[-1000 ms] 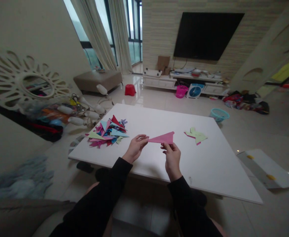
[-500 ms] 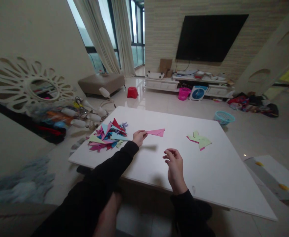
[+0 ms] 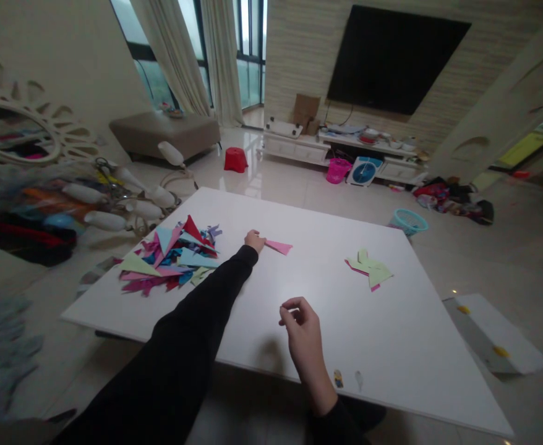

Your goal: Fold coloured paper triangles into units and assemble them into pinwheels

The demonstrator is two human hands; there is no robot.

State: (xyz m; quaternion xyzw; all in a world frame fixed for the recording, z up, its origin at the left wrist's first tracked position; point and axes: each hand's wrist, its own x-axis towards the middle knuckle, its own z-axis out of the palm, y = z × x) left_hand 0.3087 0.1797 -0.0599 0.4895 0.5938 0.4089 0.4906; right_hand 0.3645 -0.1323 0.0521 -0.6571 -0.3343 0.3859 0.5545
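Note:
My left hand (image 3: 254, 241) reaches out over the far middle of the white table (image 3: 253, 309). Its fingers are closed on the narrow end of a folded pink paper (image 3: 279, 248), whose wide end points right. Nearer the front edge, my right hand (image 3: 303, 330) hovers above the tabletop, loosely curled with a gap between thumb and fingers and nothing seen in it. A heap of folded papers (image 3: 174, 259) in pink, red, blue and green lies to the left. On the right rests a pale green and pink folded paper piece (image 3: 371, 270).
Two small stickers, one a yellow figure (image 3: 339, 378), are at the table's front edge. A blue basket (image 3: 408, 220) stands behind the far right corner. A white box (image 3: 494, 334) is on the floor at right. Lamp arms (image 3: 146, 207) crowd the left side.
My left hand has lowered the pink paper toward the tabletop. My right hand has shifted left and closer to me, its fingers more curled. The view has tilted down a little.

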